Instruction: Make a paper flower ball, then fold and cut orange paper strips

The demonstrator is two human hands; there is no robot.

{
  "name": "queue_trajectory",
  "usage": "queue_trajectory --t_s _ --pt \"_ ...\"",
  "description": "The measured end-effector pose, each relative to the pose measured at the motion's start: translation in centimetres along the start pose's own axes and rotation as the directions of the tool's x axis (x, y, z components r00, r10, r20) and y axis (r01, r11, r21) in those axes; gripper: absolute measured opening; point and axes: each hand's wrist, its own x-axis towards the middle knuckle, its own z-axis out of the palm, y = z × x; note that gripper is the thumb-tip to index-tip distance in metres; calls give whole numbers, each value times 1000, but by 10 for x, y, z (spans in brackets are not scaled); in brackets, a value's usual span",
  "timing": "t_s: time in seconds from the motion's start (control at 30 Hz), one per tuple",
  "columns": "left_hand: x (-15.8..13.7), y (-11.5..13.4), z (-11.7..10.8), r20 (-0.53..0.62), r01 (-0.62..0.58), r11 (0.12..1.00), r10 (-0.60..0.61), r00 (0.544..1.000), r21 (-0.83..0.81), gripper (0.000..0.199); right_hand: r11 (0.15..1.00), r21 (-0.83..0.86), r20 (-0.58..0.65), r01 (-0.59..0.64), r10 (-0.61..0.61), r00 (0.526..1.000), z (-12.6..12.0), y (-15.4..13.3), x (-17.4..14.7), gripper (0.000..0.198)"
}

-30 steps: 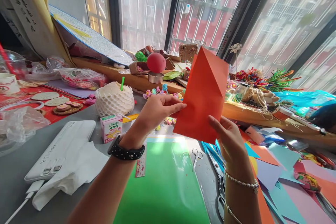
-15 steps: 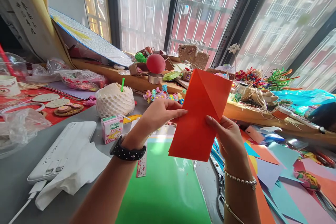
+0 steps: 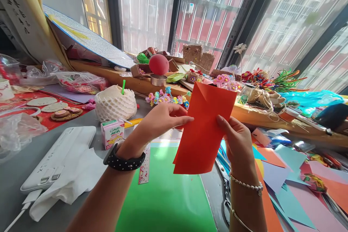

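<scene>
A folded sheet of orange-red paper [image 3: 202,130] is held up above the green mat [image 3: 165,195], with a crease near its top left. My left hand [image 3: 163,119] pinches the paper's left edge between thumb and fingers. On the right edge, my right hand [image 3: 236,137] grips it, thumb on the front and fingers behind. The lower left corner shows two layers slightly apart. Under the left wrist lies a patterned ruler [image 3: 144,166]. Black-handled scissors [image 3: 226,192] rest beside the mat, partly hidden by the right forearm.
On the left are a white power bank [image 3: 62,156] with a cable, a tissue [image 3: 70,181], a small pink drink carton [image 3: 112,133] and a coconut [image 3: 116,103] in foam netting. Coloured paper sheets [image 3: 295,203] spread at right. Craft flowers [image 3: 227,81] and a red balloon [image 3: 158,64] line the sill.
The paper has tilted and dropped slightly, and the diagonal flap at its upper right now lies flat. Both hands keep their hold. The view has shifted a little.
</scene>
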Motion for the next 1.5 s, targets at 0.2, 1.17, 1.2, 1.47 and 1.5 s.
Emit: queue_trajectory --t_s 0.2,1.17,1.2,1.47,1.5 --pt "1 0 3 -194 -170 964 130 972 -204 28 992 -91 159 -86 99 982 5 -13 -10 13" --pt "-13 14 22 -148 -155 988 157 976 27 27 994 -62 -135 93 -101 986 -10 -18 -17 14" --pt "-13 14 23 -147 -154 988 156 977 22 27 994 -63 -138 90 -98 986 -10 -18 -17 15" --pt "-13 13 24 -145 -160 987 162 976 24 29 996 -33 -143 78 -82 986 -8 -22 -19 14" --pt "-13 13 24 -147 -163 986 165 975 29 28 997 -23 -140 76 -79 987 -7 -22 -19 14"
